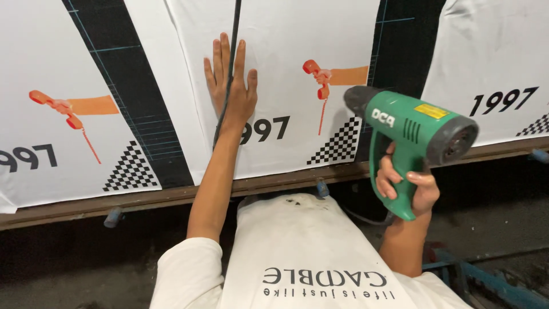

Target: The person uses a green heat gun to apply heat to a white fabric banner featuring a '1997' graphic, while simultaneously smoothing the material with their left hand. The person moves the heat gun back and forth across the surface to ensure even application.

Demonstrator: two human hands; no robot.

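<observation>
The left hand [231,86] lies spread flat on the white printed sheet [274,34], a black cable [231,51] crossing its fingers, while the right hand [407,186] is wrapped around the grip of the green heat gun [412,129], its nozzle raised just off the sheet, which already lies mostly smooth.

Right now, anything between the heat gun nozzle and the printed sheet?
Nothing visible. The green heat gun in the right hand has open air before the printed sheet; the left hand and black cord lie off to the side.
</observation>
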